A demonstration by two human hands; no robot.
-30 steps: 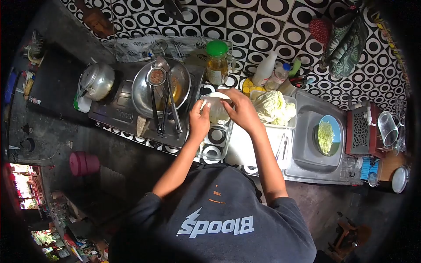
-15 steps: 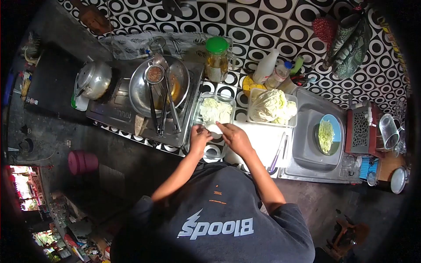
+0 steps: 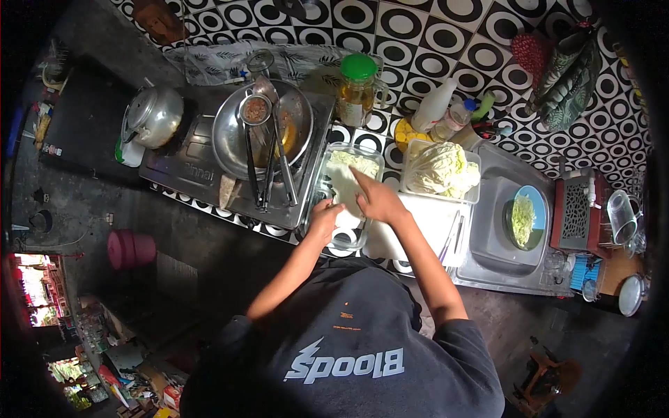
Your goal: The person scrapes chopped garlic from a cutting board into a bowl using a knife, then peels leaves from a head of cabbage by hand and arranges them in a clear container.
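Observation:
A pale, floppy sheet [image 3: 345, 194] hangs between my hands over a clear tray [image 3: 353, 242] on the patterned counter. My left hand [image 3: 325, 219] pinches its lower left edge between thumb and fingers. On the right side, my right hand [image 3: 380, 200] has its index finger stretched out over the sheet and its other fingers curled; whether it grips the edge is unclear. Behind the sheet, a clear container [image 3: 377, 157] holds pale shredded pieces [image 3: 356, 163]. Right of my right hand lies a white board [image 3: 418, 221] with a knife and another slim tool.
On the stove at left stand a wok [image 3: 226, 139] with strainer and tongs, and a kettle [image 3: 155, 118]. A green-lidded jar [image 3: 356, 97], bottles [image 3: 433, 108] and a cabbage tub [image 3: 439, 171] line the back. A sink [image 3: 496, 247] holding a blue bowl [image 3: 535, 216] is at right.
The pale sheet, raised a second ago and low half a second ago, now spreads upward over the tray, covering part of the shredded pieces. My right index finger has moved up and stretched out.

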